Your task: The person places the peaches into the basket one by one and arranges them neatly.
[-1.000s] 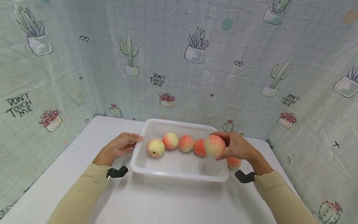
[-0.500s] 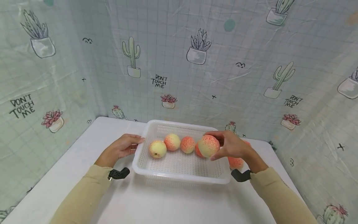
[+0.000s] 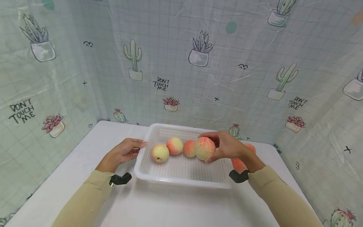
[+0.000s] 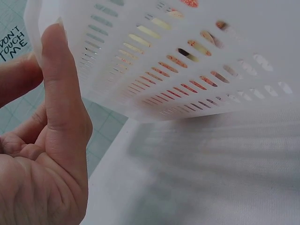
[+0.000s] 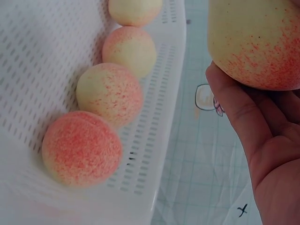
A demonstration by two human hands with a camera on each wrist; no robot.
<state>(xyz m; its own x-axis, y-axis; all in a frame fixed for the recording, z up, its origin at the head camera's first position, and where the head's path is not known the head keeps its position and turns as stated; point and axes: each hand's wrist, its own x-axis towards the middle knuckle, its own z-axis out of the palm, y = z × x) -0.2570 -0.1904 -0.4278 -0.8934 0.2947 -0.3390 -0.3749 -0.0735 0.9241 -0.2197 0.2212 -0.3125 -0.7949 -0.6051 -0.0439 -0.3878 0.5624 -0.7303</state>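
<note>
A white perforated plastic basket (image 3: 182, 180) rests on the table, with several yellow-and-red peaches lying in a row inside it. My left hand (image 3: 123, 153) pinches the basket's left rim; in the left wrist view the thumb (image 4: 63, 84) lies along the outside wall. Above the basket's right half, my right hand (image 3: 228, 146) grips a peach (image 3: 205, 148) between thumb and fingers. That held peach hides the rightmost peach in the row from the head view, but the right wrist view shows this red peach (image 5: 82, 149) on the basket floor.
To the right of the basket, partly behind my right wrist, are a red peach (image 3: 239, 165) and another peach (image 3: 250, 147). A curtain (image 3: 175, 63) printed with cacti hangs behind and beside the white table (image 3: 170, 208).
My right hand has moved left with its peach, from near the basket's right end further over the row. The left hand keeps its hold on the rim.
</note>
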